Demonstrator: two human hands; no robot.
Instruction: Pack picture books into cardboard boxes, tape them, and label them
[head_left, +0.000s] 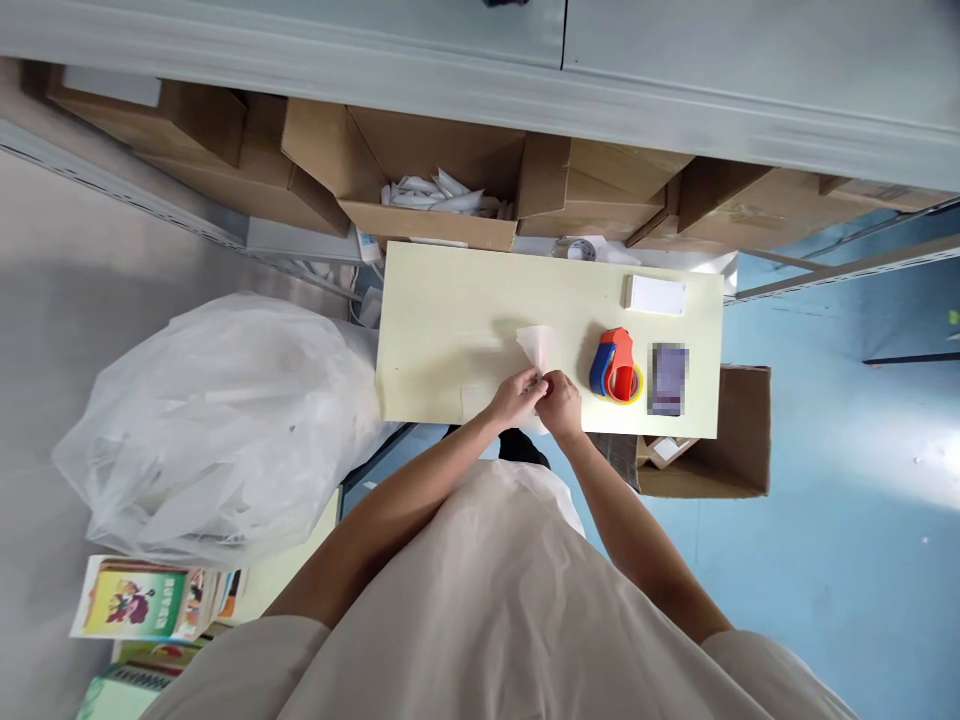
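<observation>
Both hands meet over the near edge of a pale yellow table (442,300). My left hand (517,396) is closed in a pinch on a thin, whitish, see-through sheet (535,345), which fans out beyond the fingers. My right hand (560,402) is curled closed beside it, touching the left fingertips and gripping the same sheet where it bunches together. Part of the sheet is hidden under the hands. To the right of my right hand stands a red and blue tape dispenser (616,367) with a yellow-edged roll.
A white stack of cards (656,295) and a blurred-out flat object (668,380) lie on the right. Behind the table an open cardboard box (442,232) holds white packets (442,192). A large translucent bag (225,430) bulges at left; another carton (742,430) stands below right.
</observation>
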